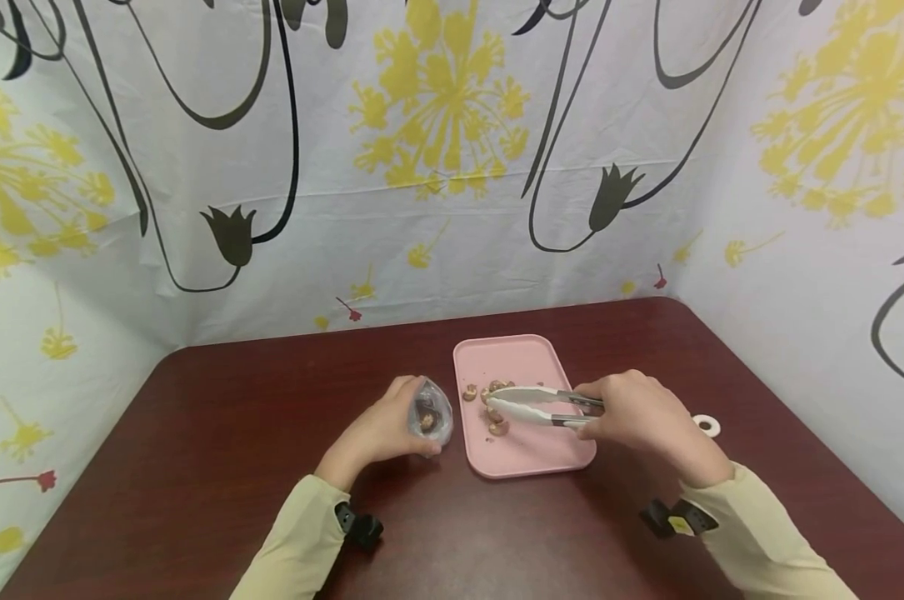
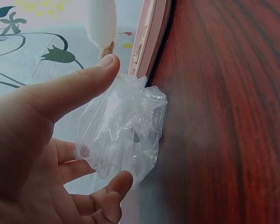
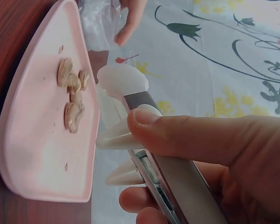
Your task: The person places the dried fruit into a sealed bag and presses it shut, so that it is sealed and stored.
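My left hand (image 1: 382,427) curls round a clear plastic bag (image 1: 442,417), its mouth facing up with a brown piece (image 1: 427,420) inside. The left wrist view shows the crumpled bag (image 2: 126,130) between thumb and fingers. In my right hand (image 1: 639,417) are tongs (image 1: 530,412) with white tips, pinched between thumb and fingers. Their tips hang over the left part of a pink tray (image 1: 530,458), by several small brown pieces (image 1: 498,427). A brown piece (image 2: 107,49) shows at a white tong tip (image 2: 101,23) in the left wrist view; whether it is gripped, I cannot tell.
The tray lies on a dark red wooden table (image 1: 234,417), right of the bag. A white ring (image 1: 707,426), apparently the tongs' end, shows beyond my right hand. Patterned white cloth (image 1: 452,250) hangs behind the table and at both sides. Small crumbs lie on the tray.
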A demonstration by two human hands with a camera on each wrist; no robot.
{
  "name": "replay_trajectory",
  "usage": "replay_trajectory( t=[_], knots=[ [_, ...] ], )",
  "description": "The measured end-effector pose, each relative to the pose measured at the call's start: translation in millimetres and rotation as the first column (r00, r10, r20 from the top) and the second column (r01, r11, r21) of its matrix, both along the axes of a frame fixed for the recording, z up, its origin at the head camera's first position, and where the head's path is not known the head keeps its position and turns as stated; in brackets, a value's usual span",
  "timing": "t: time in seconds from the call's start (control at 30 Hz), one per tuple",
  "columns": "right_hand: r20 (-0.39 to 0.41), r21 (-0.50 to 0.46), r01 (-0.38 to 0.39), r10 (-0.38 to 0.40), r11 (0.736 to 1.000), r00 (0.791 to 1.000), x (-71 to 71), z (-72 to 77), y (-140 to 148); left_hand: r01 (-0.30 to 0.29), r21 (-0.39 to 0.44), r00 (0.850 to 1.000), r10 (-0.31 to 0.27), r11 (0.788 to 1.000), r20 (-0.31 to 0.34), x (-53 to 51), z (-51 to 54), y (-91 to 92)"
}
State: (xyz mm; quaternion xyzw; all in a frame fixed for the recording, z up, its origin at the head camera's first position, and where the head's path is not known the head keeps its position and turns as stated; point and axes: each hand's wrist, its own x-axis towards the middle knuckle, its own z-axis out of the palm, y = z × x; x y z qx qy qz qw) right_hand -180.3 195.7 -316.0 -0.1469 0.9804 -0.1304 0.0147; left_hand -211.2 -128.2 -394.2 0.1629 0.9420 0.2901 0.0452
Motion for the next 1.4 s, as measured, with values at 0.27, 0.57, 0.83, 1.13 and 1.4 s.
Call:
replay_trajectory(
  t=[0.27, 0.57, 0.83, 1.13, 1.4],
  knots=[
    [0.000, 0.001, -0.016, 0.016, 1.000, 1.000, -4.5, 8.0, -17.4, 0.000, 0.000, 1.000, 0.000, 1.000, -0.002, 0.1, 2.0, 0.2],
    [0.016, 0.007, -0.055, 0.055, 0.998, 0.998, -5.9, 11.7, -36.4, 0.014, 0.018, 1.000, -0.014, 1.000, -0.002, 2.1, 1.0, 1.0],
    [0.004, 0.034, -0.086, 0.086, 0.996, 0.996, -10.9, 11.5, -49.5, 0.024, 0.013, 1.000, -0.024, 1.000, 0.002, 2.8, 3.3, 0.6],
    [0.021, 0.024, -0.101, 0.100, 0.995, 0.995, -16.3, 7.4, -67.0, 0.038, 0.021, 0.999, -0.038, 0.999, 0.004, 1.6, 0.5, 1.2],
    [0.019, 0.015, -0.095, 0.095, 0.995, 0.995, -14.6, 6.1, -74.8, 0.046, 0.025, 0.999, -0.046, 0.999, 0.017, 4.4, 2.4, 1.5]
  ],
)
